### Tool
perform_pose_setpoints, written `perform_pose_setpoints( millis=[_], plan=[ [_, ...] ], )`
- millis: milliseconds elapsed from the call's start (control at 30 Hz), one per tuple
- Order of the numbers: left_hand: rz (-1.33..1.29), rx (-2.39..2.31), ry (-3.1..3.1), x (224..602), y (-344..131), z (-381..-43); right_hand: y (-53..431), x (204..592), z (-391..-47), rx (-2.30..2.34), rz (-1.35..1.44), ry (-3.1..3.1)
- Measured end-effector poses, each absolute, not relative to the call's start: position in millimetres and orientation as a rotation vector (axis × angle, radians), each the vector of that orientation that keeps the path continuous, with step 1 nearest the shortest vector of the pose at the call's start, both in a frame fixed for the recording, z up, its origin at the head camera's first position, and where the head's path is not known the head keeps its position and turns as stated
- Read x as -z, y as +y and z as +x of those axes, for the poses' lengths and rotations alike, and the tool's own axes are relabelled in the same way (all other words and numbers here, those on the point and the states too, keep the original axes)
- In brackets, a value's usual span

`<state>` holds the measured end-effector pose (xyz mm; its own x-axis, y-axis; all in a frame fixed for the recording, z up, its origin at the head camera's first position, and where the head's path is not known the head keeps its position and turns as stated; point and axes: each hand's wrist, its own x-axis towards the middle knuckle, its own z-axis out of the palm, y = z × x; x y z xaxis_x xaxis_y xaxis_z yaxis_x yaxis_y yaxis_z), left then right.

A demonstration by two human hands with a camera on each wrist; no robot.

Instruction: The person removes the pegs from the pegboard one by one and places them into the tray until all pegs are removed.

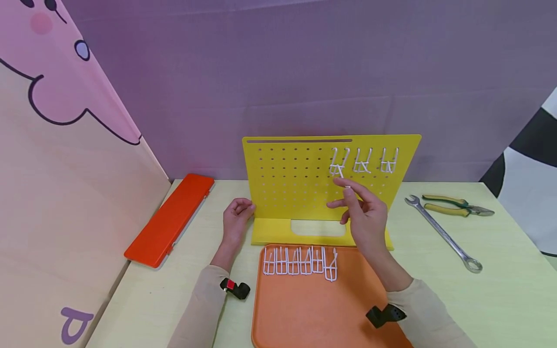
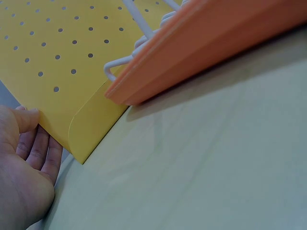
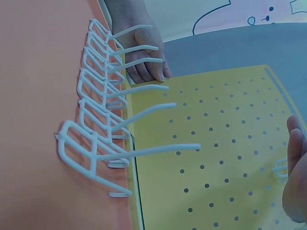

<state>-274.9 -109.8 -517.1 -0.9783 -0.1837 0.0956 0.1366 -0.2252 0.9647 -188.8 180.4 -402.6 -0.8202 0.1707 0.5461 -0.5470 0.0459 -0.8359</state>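
Note:
A yellow pegboard [image 1: 287, 188] stands upright on its folded base. At its lower left edge, my left hand [image 1: 237, 217] grips the board, thumb in front and fingers behind in the left wrist view [image 2: 29, 163]. My right hand [image 1: 367, 212] is in front of the board, pinching the prong of a white wire hook [image 1: 337, 168] between thumb and index finger. That hook hangs in the top rows, left of two other hung hooks [image 1: 362, 160]. Several more white hooks [image 1: 293, 261] lie in a row along the far side of the orange tray [image 1: 296, 309].
An orange-red case [image 1: 171, 220] lies on the table at left. To the right are a combination wrench [image 1: 444, 234] and yellow-green handled pliers [image 1: 457, 205]. A purple backdrop [image 1: 304, 67] rises behind the board. The tray's far edge sits against the board's base.

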Motion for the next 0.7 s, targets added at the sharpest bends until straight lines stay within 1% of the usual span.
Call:
perform_pose_setpoints(
  millis=[267, 700],
  plan=[
    [0.083, 2.302, -1.828, 517, -109, -275, 182, 399, -185, -1.836, 0.408, -1.802],
    [0.065, 2.286, -1.838, 517, -109, -273, 190, 398, -166, -1.856, 0.430, -1.776]
  ],
)
